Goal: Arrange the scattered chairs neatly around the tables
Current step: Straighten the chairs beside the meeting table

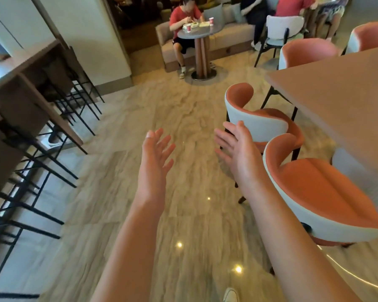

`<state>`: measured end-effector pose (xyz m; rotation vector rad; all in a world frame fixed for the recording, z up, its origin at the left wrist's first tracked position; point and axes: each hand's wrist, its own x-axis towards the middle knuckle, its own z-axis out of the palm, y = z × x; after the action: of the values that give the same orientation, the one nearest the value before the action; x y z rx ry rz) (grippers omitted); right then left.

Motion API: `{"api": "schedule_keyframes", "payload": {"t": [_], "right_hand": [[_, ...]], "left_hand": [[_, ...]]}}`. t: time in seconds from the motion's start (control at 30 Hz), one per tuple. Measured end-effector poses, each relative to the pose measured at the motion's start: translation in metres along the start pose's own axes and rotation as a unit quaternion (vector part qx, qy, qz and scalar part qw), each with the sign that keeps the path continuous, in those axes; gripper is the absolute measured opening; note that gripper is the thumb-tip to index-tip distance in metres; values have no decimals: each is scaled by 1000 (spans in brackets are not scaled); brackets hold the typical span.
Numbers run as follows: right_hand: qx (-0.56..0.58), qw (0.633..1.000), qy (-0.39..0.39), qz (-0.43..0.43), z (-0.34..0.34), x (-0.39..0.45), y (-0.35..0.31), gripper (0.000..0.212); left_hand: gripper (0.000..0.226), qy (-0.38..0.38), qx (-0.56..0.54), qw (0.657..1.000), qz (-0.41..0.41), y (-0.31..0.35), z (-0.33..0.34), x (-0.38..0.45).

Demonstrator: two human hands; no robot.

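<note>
Right now both of your hands are empty with the fingers spread: your left hand (156, 149) hangs over bare floor, well apart from the long tan wooden table (340, 101), and your right hand (235, 142) sits just beside the pale back of the farther orange-and-white curved upholstered chair (258, 125); whether it touches the shell I cannot tell.

That chair stands at the table's corner, turned partly away from it. A nearer orange-and-white chair (323, 192) of the same kind sits between you and the table's near end, close behind your right forearm.

My guess is you mean to push the farther chair in. Shove only one side of its back and it will likely swing rather than slide, and a leg could knock the table's black metal leg (268, 97). The polished marble-look floor (183, 105) may let it skate too far. Your right elbow could also catch the nearer chair.

For containers, only red paper cups (211, 21) stand on the small round grey table (198, 31), far beyond the long table; their contents are not visible.
</note>
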<state>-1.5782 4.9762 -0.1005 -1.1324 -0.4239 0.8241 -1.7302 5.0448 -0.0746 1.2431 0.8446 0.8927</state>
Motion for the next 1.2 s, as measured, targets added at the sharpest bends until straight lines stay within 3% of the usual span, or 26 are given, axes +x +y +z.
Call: {"api": "schedule_keyframes", "payload": {"t": [0.3,0.47,0.73,0.9,1.2], "right_hand": [[-5,996,86,25,-16,79,3,43],[18,984,176,4,-27,134,-6,38],[36,948,315,-34,-25,205,-11,47],[33,914,404,-38,-36,214,-8,50],[45,874,483,-31,-60,218,-12,43]], "left_hand": [[65,-59,-9,996,-65,-21,36,111],[55,-147,-4,986,-78,-35,69,185],[73,-302,17,949,-87,-29,110,296],[80,-369,25,921,-126,-38,136,332],[62,-435,75,883,-162,-66,183,348]]}}
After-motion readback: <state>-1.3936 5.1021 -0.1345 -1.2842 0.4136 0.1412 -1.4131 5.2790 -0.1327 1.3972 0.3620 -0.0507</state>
